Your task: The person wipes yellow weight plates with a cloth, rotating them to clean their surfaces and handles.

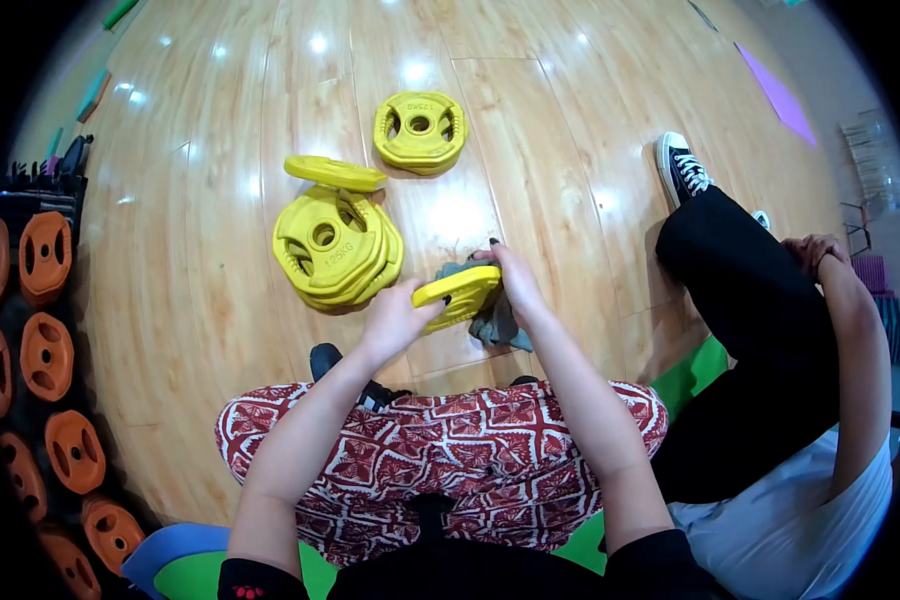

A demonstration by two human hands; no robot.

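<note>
Plate [467,298] pinched by left hand [395,318] and right hand [518,285], cloth [494,332] against it; other plates [312,212] set down in two stacks [420,158].

A round yellow plate [462,302] is up on its side, tilted. A crumpled gray rag [496,330] is at its right.

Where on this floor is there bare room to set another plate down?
Bare wood lies between the tall yellow stack and the orange plates at left, and between the smaller yellow stack and the sneaker at right. It is crowded around the left hand and right hand, with held plate and gray cloth.
</note>
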